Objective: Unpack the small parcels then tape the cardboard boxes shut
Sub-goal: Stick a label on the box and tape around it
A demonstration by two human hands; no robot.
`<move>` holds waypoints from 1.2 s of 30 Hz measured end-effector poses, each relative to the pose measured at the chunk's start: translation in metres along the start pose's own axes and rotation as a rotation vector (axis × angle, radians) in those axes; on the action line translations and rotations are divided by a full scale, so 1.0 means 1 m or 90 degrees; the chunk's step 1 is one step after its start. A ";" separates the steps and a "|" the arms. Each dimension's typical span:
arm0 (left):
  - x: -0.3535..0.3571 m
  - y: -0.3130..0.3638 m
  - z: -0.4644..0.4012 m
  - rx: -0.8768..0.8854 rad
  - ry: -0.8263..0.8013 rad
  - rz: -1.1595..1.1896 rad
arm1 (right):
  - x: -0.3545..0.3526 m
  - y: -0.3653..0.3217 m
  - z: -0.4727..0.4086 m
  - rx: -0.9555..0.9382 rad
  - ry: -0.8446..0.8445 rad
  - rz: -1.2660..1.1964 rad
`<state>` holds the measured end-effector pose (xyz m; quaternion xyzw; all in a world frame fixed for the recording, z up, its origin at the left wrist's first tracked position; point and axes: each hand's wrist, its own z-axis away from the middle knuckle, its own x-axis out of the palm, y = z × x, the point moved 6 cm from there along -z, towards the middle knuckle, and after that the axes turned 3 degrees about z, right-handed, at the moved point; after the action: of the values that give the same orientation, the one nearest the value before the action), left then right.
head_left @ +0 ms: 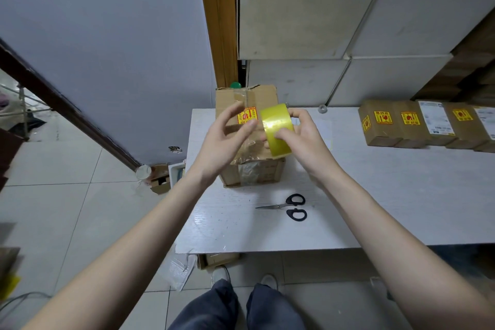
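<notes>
- Left hand (227, 131) raised above the taped cardboard box (250, 142) at the bench's left end, fingers loosely curled and apart, holding nothing; fingertips just beside the roll's free face, probably feeling for the tape end.
- Yellow tape roll (276, 128) held over the box top, tilted, its axis running roughly left to right between the hands; right hand (302, 134) gripping it, thumb on the band, fingers wrapped behind.
- Box seam running away from the viewer, directly beneath the roll; a strip pulled toward the near edge would follow it.
- Black-handled scissors (288, 207) lying on the white bench (388, 195) in front of the box, nearer the right hand.
- Row of small parcels (426, 124) well apart at far right; open bench between.
</notes>
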<state>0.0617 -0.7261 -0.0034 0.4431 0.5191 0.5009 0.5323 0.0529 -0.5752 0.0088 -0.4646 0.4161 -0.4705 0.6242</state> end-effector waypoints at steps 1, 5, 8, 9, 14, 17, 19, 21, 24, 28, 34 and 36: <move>0.000 0.003 0.001 0.037 -0.040 -0.052 | -0.001 -0.002 0.001 0.001 -0.014 0.016; 0.001 0.016 0.002 0.143 -0.116 -0.188 | -0.003 -0.009 0.003 -0.003 -0.051 0.075; -0.005 0.021 0.000 0.153 -0.084 -0.216 | -0.002 -0.012 0.006 0.001 -0.065 0.106; -0.005 0.022 0.000 0.154 -0.082 -0.227 | -0.002 -0.012 0.007 0.002 -0.069 0.117; -0.003 0.029 0.002 0.219 -0.082 -0.321 | -0.003 -0.013 0.008 0.012 -0.068 0.143; -0.005 0.028 0.001 0.220 -0.066 -0.336 | -0.002 -0.011 0.007 0.021 -0.071 0.150; -0.002 0.028 0.003 0.233 -0.079 -0.364 | -0.003 -0.009 0.005 0.023 -0.058 0.163; 0.003 0.027 0.008 0.262 -0.112 -0.390 | -0.005 -0.007 0.001 0.018 -0.038 0.214; 0.008 0.026 0.013 0.282 -0.125 -0.442 | -0.007 -0.004 -0.006 0.015 -0.009 0.311; 0.013 0.029 0.016 0.297 -0.100 -0.525 | -0.008 -0.003 -0.008 0.003 0.029 0.370; 0.019 0.021 0.008 0.183 -0.089 -0.686 | -0.006 0.001 -0.011 -0.016 0.058 0.436; 0.023 0.019 0.005 0.155 -0.096 -0.732 | -0.006 0.004 -0.012 -0.017 0.066 0.455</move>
<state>0.0645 -0.7005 0.0136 0.1829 0.6904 0.0357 0.6990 0.0414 -0.5713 0.0025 -0.2736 0.5897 -0.2402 0.7209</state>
